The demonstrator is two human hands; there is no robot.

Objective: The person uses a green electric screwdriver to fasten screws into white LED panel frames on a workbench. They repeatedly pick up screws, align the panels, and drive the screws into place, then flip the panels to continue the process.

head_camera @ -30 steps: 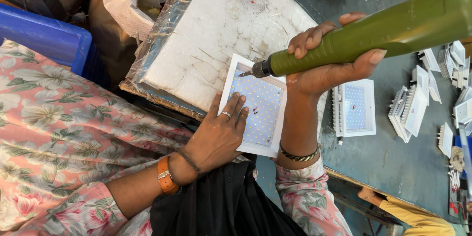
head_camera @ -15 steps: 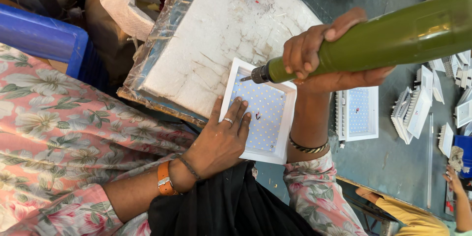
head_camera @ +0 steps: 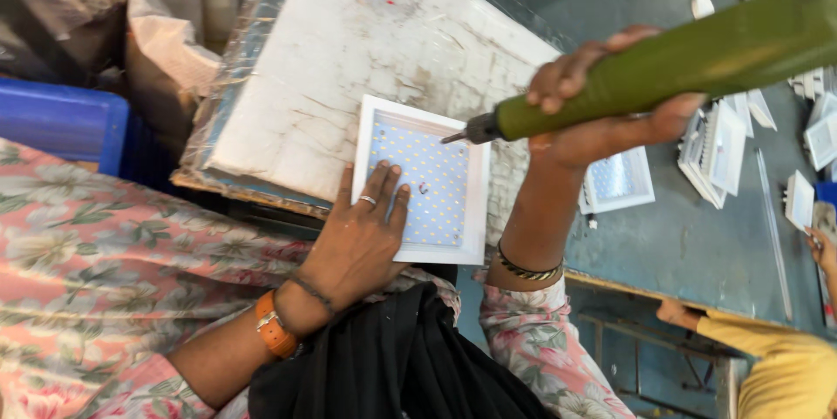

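One square white-framed LED panel is pinned flat by the open left hand | long green electric screwdriver is gripped by the closed right hand, tip at the far-right corner | one screw looks seated mid-panel, remaining ones cannot be told.

No packages, labels, signs or screens visible

Bare white board beyond LED panel free; blue crate blocks left side.

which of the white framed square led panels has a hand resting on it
The white-framed square LED panel on the pale board, under the left hand. The other panel lies untouched on the grey table.
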